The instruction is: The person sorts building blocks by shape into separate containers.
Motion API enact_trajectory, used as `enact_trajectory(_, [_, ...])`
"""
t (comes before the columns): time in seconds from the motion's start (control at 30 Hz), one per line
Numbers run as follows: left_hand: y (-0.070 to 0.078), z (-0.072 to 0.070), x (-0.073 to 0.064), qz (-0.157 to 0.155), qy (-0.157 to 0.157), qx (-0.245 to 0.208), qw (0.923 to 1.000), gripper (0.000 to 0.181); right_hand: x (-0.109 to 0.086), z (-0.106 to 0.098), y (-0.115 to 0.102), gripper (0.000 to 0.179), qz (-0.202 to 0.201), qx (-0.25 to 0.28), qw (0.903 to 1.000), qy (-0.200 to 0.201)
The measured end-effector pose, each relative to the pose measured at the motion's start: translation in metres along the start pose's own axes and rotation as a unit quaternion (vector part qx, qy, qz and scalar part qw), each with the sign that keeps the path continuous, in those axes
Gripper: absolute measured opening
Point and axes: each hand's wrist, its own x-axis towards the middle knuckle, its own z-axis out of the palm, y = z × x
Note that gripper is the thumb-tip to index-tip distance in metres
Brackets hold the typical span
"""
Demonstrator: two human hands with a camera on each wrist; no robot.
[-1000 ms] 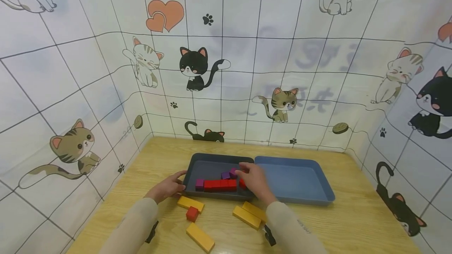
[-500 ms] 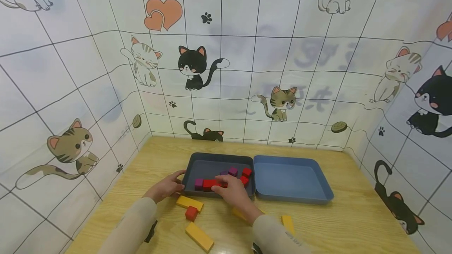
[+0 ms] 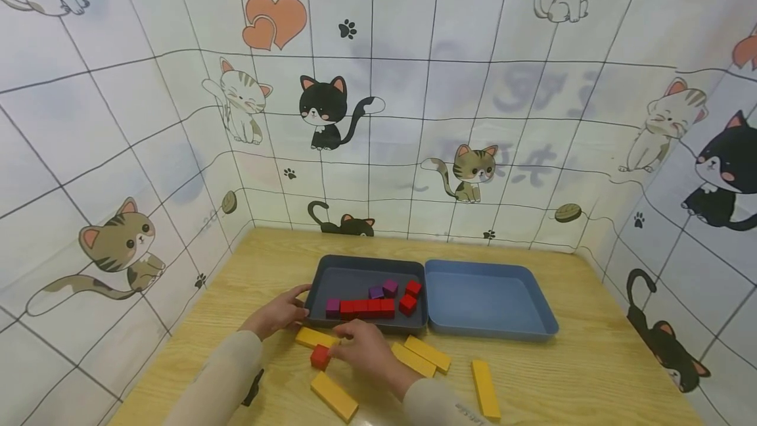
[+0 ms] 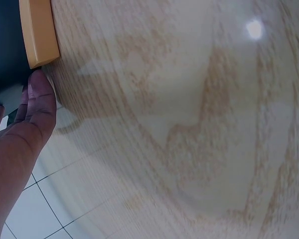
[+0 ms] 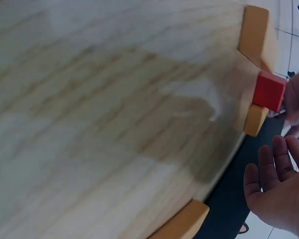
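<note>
in the head view, the loose red cube sits on the near left of the bench, outside the dark tray. the right hand is just right of it, fingers relaxed, gripping nothing. the cube looks light, stiff and hard to damage; opposite flat sides should suit a thumb-and-finger pinch. the left hand grips the tray's left edge. inside, red cubes and purple cubes show crisp edges. five flat, smooth yellow blocks lie nearer; the blue tray, to the right, looks like thin, stiff plastic.

in the left wrist view, the left hand's fingers are at the tray's dark wall, a yellow block's squared end close by. the wood grain shines, so small pieces may slide.

in the right wrist view, the right hand is slightly spread, apart from the cube; whether the cube touches the yellow beside it, i cannot tell.
</note>
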Motion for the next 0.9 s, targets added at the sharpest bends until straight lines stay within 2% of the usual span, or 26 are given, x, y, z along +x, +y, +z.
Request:
enact_trajectory(0.2, [0.001, 0.0, 0.001, -0.003, 0.007, 0.002, 1.0, 0.067, 0.003, 0.012, 0.004, 0.04, -0.016, -0.039, 0.999, -0.01])
enact_trajectory(0.4, [0.001, 0.0, -0.001, 0.002, -0.001, -0.002, 1.0, 0.066, 0.005, 0.021, 0.006, 0.043, -0.025, -0.063, 0.9976, -0.015])
enact_trajectory(0.5, [0.001, 0.0, -0.001, 0.007, -0.007, 0.002, 1.0, 0.067, 0.005, 0.024, 0.005, 0.042, -0.028, -0.078, 0.9964, -0.016])
enact_trajectory(0.9, [-0.002, -0.001, 0.002, 0.002, 0.003, -0.001, 1.0, 0.066, 0.004, 0.028, 0.001, 0.035, -0.03, -0.114, 0.9929, -0.011])
